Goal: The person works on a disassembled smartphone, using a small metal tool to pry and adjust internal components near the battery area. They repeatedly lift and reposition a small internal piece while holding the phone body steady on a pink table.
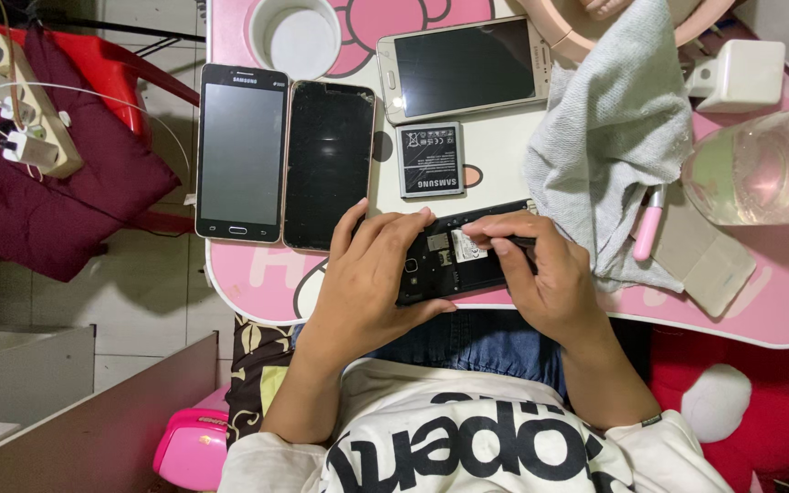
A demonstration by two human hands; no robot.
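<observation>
Lay face down at the near edge of the pink table (778, 310), back cover off: a black opened phone (445, 260), its empty battery bay and small white label exposed. Was clasped at its left end by the left hand (367, 283), fingers curled over the top edge and thumb under the near side. Was pressed on from the right by the right hand (541, 274), fingertips (481, 228) resting on the label inside the bay, hand bent over the phone's right end; could not tell whether anything small was pinched there.

Just beyond the phone, flat on the table: a loose grey battery (431, 160). To its left, side by side and touching, face up: a dark phone with a gold rim (329, 164) and a black phone (241, 153) overhanging the table's left edge. Behind the battery, lying crosswise: a white phone (466, 68). Further back, set in the table: a white cup holder (296, 38).

To the right, bunched up: a grey cloth (609, 146), with a pink pen-like tool (648, 224) beside its lower edge. Further right: a clear plastic bottle (769, 169) on its side and a white charger block (741, 75).
</observation>
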